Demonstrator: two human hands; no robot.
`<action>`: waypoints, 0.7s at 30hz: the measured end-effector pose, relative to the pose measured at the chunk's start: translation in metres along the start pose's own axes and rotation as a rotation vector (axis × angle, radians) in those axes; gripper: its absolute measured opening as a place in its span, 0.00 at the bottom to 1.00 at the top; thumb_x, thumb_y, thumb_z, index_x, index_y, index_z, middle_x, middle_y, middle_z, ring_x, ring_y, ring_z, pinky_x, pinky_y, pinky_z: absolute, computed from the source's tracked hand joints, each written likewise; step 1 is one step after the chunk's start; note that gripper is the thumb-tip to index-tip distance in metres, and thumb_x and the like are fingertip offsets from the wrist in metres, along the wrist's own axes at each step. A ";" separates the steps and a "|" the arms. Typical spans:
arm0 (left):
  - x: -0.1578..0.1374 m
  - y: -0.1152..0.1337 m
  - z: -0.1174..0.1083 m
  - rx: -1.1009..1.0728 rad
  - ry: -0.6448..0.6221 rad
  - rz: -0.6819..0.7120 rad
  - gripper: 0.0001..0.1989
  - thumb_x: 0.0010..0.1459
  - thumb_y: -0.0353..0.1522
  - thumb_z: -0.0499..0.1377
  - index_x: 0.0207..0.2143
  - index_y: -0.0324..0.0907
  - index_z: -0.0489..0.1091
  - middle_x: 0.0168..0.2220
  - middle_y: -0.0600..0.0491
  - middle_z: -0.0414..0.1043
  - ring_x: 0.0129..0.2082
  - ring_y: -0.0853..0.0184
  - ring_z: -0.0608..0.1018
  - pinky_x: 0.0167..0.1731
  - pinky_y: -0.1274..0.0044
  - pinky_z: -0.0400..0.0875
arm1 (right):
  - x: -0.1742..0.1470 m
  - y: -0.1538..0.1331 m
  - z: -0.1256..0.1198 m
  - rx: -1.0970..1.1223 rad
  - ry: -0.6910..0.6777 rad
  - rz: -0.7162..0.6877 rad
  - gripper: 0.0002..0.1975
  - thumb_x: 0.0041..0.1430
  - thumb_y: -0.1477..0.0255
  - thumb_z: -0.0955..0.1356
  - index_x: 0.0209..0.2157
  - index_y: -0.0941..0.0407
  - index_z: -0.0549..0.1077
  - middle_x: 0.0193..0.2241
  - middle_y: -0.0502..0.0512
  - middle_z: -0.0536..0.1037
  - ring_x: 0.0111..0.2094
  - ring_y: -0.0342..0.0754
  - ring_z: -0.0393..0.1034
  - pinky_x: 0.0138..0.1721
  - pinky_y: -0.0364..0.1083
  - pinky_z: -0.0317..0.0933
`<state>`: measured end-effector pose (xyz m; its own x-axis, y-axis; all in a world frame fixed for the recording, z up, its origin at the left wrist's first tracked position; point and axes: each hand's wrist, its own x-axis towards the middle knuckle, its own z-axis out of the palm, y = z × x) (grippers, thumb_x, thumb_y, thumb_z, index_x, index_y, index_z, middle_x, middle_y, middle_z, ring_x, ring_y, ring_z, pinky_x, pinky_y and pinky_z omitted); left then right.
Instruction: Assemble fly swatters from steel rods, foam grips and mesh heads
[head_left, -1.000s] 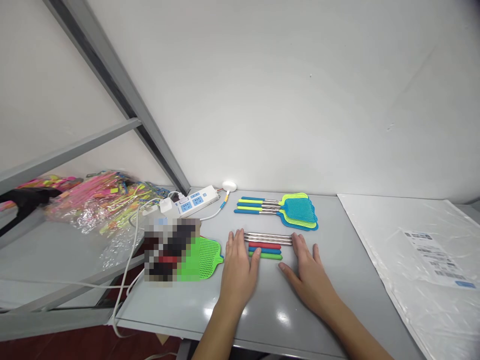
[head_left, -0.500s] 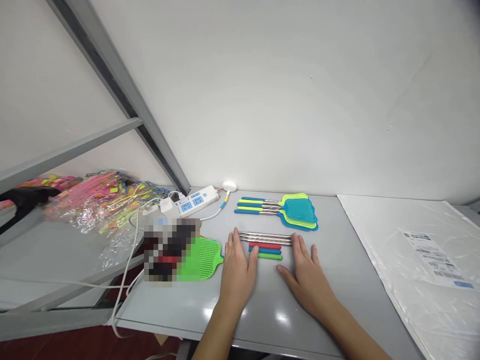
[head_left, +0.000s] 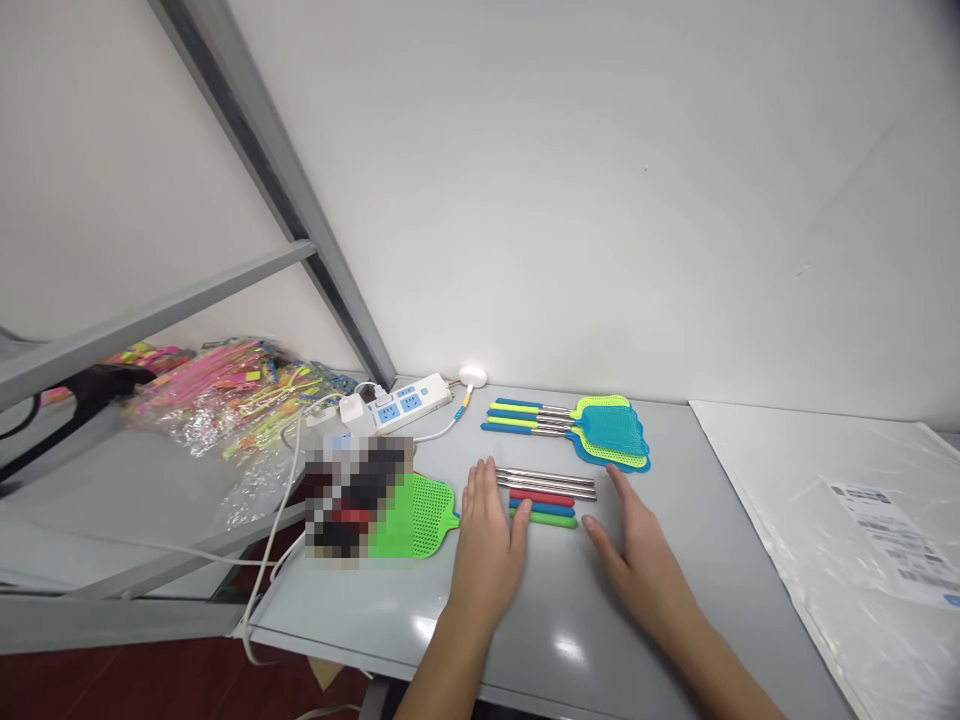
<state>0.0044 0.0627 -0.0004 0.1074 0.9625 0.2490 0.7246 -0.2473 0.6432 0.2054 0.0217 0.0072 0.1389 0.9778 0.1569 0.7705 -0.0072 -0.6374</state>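
Note:
Several thin metal rods [head_left: 551,482] lie side by side on the grey table. Just in front of them are a red handle grip [head_left: 541,497], a blue handle grip [head_left: 551,508] and a green handle grip [head_left: 553,520]. My left hand [head_left: 489,540] rests flat at the left ends of the rods and grips, its thumb by the green one. To their right, my right hand [head_left: 637,560] is apart from the rods, thumb and fingers spread, holding nothing. A green fly swatter head [head_left: 431,515] lies left of my left hand, partly covered by a pixelated patch.
Assembled fly swatters [head_left: 611,430] in blue and yellow lie behind the rods. A power strip [head_left: 412,402] with cables sits at the back left, near a metal frame [head_left: 330,280]. Plastic-bagged colourful items [head_left: 225,400] pile up further left. A white labelled package [head_left: 825,500] covers the right side.
My right hand has pulled away to the right from the rod ends. My left hand stays at their left ends. The whole view has shifted slightly.

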 end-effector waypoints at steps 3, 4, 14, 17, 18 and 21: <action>-0.001 0.003 -0.004 0.024 0.000 0.046 0.32 0.68 0.37 0.49 0.69 0.38 0.41 0.69 0.38 0.47 0.70 0.53 0.48 0.63 0.53 0.53 | 0.024 -0.010 -0.015 -0.064 0.032 -0.121 0.23 0.68 0.60 0.59 0.60 0.54 0.62 0.61 0.60 0.66 0.61 0.55 0.60 0.59 0.55 0.59; -0.001 0.005 -0.006 0.027 0.006 0.070 0.31 0.68 0.37 0.49 0.69 0.39 0.42 0.69 0.39 0.47 0.70 0.53 0.48 0.63 0.54 0.54 | 0.036 -0.014 -0.018 -0.122 0.013 -0.181 0.20 0.68 0.61 0.58 0.56 0.54 0.66 0.60 0.60 0.67 0.60 0.55 0.61 0.57 0.54 0.60; -0.004 0.013 -0.024 -0.218 0.344 0.289 0.18 0.63 0.26 0.51 0.55 0.42 0.61 0.52 0.42 0.68 0.53 0.58 0.72 0.52 0.62 0.68 | 0.155 -0.022 0.010 -0.494 -0.057 -0.348 0.13 0.65 0.70 0.60 0.37 0.57 0.75 0.42 0.65 0.75 0.47 0.60 0.68 0.47 0.58 0.59; -0.004 0.009 -0.023 -0.274 0.417 0.314 0.17 0.62 0.25 0.51 0.53 0.42 0.62 0.47 0.44 0.70 0.49 0.60 0.73 0.48 0.64 0.70 | 0.159 -0.020 0.015 -0.521 -0.063 -0.375 0.13 0.65 0.71 0.59 0.33 0.55 0.73 0.40 0.64 0.75 0.46 0.60 0.67 0.50 0.61 0.56; -0.005 0.009 -0.023 -0.277 0.433 0.318 0.16 0.61 0.25 0.51 0.52 0.42 0.62 0.46 0.44 0.70 0.48 0.60 0.73 0.47 0.64 0.70 | 0.158 -0.020 0.014 -0.521 -0.070 -0.387 0.13 0.66 0.71 0.59 0.33 0.55 0.73 0.40 0.63 0.76 0.46 0.60 0.68 0.52 0.62 0.54; -0.005 0.008 -0.022 -0.270 0.469 0.323 0.16 0.61 0.25 0.51 0.51 0.42 0.62 0.44 0.45 0.70 0.45 0.61 0.74 0.45 0.65 0.70 | 0.149 -0.023 0.001 -0.493 -0.114 -0.415 0.13 0.67 0.70 0.57 0.34 0.54 0.70 0.32 0.58 0.77 0.38 0.56 0.71 0.55 0.64 0.51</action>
<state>-0.0056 0.0537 0.0195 -0.0623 0.6988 0.7126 0.5013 -0.5955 0.6278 0.2081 0.1675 0.0442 -0.2777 0.9359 0.2169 0.9446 0.3072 -0.1160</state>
